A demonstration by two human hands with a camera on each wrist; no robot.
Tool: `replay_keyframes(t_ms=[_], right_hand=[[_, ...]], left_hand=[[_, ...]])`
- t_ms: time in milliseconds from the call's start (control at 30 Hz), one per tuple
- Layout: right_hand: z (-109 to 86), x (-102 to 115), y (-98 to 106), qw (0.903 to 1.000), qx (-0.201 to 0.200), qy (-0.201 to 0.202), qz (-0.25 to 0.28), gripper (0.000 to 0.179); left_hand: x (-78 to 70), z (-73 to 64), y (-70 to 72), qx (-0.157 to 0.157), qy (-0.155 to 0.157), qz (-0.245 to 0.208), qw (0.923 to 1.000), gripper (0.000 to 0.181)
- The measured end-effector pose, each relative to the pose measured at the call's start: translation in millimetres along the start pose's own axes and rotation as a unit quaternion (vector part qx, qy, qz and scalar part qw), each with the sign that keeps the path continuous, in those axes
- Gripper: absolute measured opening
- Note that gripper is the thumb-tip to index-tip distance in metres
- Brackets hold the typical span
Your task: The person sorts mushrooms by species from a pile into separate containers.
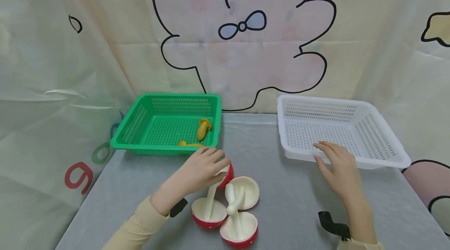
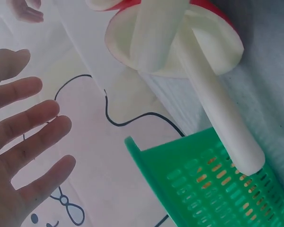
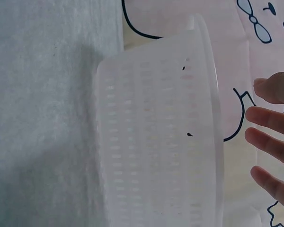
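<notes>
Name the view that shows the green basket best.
The head view: it shows the green basket nearly whole, interior included. The left wrist view crops it to part of its side and rim; the right wrist view shows none of it.

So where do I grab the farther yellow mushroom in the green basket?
Probably by its stem, from above: the yellow mushroom has its wide cap at the far end, narrower stem toward the person. Walls of the green basket surround it, the right one closest, so coming sideways looks cramped.
</notes>
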State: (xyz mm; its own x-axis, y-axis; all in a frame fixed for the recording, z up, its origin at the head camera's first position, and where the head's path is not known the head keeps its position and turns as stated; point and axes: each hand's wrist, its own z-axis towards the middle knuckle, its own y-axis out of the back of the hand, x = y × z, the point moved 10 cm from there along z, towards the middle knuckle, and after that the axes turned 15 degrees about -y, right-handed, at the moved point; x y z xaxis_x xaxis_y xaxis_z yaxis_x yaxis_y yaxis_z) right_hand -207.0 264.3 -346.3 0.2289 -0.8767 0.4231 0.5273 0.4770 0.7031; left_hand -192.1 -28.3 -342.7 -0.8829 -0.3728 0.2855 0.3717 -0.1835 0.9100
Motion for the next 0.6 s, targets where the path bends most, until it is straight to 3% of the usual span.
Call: replay_keyframes(t_ms=[300,433,600], right_hand=[[-3.0,-25,14,0.9991,-0.030,-0.027,-0.010,0.043],[-5.1,-35,18,0.9986,-0.037,-0.036,-0.015,0.042],[-7.3,-46,20,0.9975,-0.045,-0.049,-0.023,0.040]], left_hand=[[-13.2,18.9,-2.7,0.010,-0.037,-0.029,0.9988,0.023],[-19.6,22.9,-6.4,0.022,-0.042,-0.051,0.9976,0.020],[-31.1,26.7,-6.8,0.015,-0.060,-0.058,0.9964,0.021]])
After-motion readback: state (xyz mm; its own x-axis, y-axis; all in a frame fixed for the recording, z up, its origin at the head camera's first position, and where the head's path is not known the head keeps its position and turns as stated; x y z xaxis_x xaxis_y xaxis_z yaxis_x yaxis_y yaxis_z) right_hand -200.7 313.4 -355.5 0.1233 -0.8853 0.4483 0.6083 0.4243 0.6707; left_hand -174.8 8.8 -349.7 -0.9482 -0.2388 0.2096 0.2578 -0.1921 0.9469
